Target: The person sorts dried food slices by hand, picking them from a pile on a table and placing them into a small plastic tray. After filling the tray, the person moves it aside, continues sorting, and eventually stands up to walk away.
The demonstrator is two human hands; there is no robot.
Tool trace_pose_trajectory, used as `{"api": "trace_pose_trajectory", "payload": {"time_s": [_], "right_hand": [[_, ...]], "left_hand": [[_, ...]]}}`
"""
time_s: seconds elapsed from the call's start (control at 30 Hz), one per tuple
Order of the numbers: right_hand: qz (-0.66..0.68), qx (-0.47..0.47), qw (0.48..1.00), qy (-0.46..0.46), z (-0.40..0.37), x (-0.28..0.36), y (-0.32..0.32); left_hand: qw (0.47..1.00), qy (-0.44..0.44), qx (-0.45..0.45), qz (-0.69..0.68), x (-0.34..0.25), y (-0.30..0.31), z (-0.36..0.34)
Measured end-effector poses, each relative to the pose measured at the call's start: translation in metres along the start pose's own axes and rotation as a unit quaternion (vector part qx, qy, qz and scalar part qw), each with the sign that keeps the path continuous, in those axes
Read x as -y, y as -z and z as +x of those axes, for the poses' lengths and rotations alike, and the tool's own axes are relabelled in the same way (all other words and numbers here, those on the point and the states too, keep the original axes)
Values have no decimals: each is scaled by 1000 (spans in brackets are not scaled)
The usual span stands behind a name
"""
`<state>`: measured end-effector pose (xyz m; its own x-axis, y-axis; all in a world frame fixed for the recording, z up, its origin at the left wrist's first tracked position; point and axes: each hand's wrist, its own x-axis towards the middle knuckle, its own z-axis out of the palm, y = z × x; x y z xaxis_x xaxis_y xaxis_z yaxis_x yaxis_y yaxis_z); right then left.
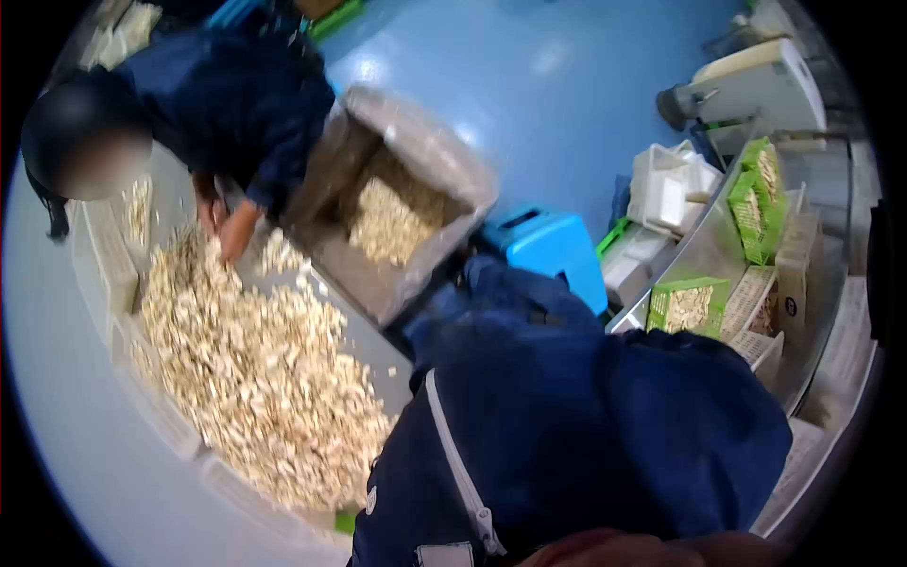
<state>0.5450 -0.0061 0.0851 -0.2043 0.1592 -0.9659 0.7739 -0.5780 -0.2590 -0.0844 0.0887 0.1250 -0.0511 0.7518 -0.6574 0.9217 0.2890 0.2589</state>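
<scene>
Across my front runs my dark blue jacket [529,425] with a pale zip, and its bent sleeve [699,416] bulges to the right. At the bottom edge a blurred strip of skin, seemingly my right hand [652,550], is cut off by the frame, its fingers unclear. My left hand is out of sight. To the left of my jacket a large heap of pale cream-coloured pieces [274,387] covers the grey metal table [364,342]. Over the far end of this heap, a co-worker in dark blue [227,104] bends with both hands [227,227] at the pieces.
A lined box [430,142] with more pale pieces stands beside the table. Behind my jacket is a blue plastic stool [553,246]. White trays [156,406] line the table's left side. On the right, green baskets [694,283] and white crates [751,298] sit on another metal surface.
</scene>
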Motion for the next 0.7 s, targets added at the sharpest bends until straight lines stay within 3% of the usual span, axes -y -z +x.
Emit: {"api": "trace_pose_trajectory", "payload": {"time_s": [0.17, 0.3, 0.53, 0.7], "right_hand": [[20, -143, 989, 30, 9, 19, 2], [13, -199, 979, 37, 15, 39, 10], [-5, -212, 977, 29, 7, 55, 8], [-33, -183, 982, 26, 4, 55, 10]], "left_hand": [[997, -70, -22, -15, 1, 2, 105], [993, -95, -50, -45, -2, 2, 152], [993, -83, -82, -16, -6, 7, 144], [998, -50, 1, -40, 28, -7, 194]]}}
